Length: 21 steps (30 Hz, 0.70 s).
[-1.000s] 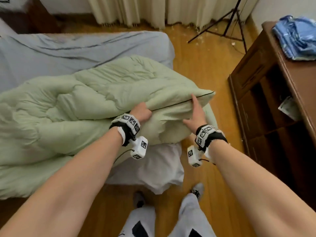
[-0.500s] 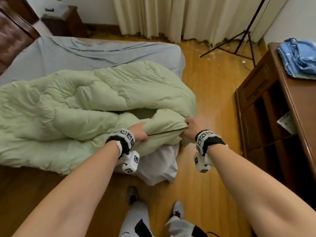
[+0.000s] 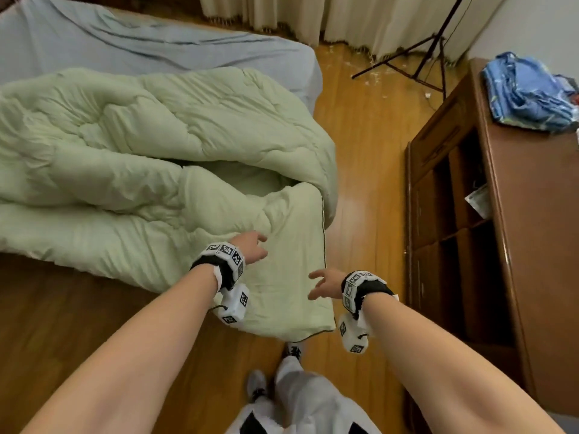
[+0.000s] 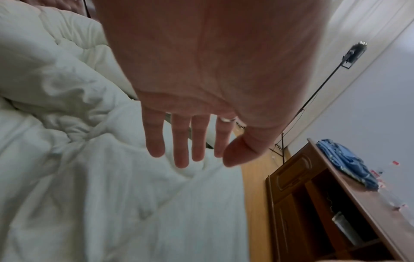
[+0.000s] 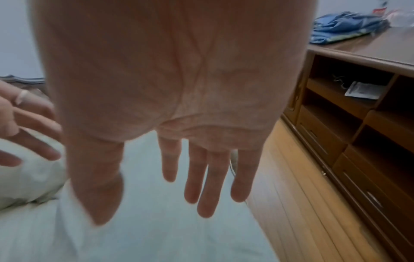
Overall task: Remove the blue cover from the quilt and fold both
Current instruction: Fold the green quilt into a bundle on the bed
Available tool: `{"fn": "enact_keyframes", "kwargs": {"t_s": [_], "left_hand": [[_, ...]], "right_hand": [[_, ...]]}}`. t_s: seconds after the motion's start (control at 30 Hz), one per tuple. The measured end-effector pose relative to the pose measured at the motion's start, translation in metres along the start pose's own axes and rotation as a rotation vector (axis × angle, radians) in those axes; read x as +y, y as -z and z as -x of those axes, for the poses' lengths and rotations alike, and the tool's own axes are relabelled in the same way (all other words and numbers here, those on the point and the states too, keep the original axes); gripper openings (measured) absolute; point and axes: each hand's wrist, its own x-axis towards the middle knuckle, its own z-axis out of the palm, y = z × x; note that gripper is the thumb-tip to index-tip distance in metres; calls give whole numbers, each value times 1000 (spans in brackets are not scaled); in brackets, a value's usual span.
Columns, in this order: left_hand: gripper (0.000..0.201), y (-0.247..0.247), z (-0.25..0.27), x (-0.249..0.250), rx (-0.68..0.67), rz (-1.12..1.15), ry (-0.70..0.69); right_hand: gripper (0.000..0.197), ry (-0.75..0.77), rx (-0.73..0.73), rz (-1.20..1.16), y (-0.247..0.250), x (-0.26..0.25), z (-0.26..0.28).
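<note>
The green quilt [image 3: 150,170] lies bunched across the foot of the bed [image 3: 156,42], one flap now spilling over the bed's near edge toward the floor [image 3: 369,145]. A moment ago both hands were clamped on that piped edge; now they've let go! The left hand [image 3: 252,250] hovers over the flap, fingers [image 4: 179,141] straight and spread, empty; the right hand [image 3: 326,285] hangs just beside the flap's piped edge, fingers [image 5: 215,177] straight too, holding nothing. The blue cover [image 3: 529,92] sits bundled on the wooden cabinet [image 3: 532,245], well apart, so it looks already off. That drop probably sets up a fresh grip for folding the quilt.
</note>
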Motion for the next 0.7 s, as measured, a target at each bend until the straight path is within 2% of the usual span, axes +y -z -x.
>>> {"fn": "enact_keyframes", "kwargs": {"t_s": [0.1, 0.3, 0.4, 0.57, 0.7], "left_hand": [[51, -5, 7, 22, 21, 36, -19], [48, 27, -16, 95, 104, 2, -29], [45, 39, -49, 152, 158, 21, -22], [45, 46, -102, 251, 222, 8, 55], [47, 64, -137, 305, 250, 88, 109]], "right_hand": [[65, 48, 176, -49, 30, 9, 11], [47, 236, 363, -154, 127, 30, 14], [46, 269, 368, -184, 187, 61, 2], [51, 206, 355, -188, 299, 123, -13], [53, 220, 393, -173, 379, 135, -33]]}}
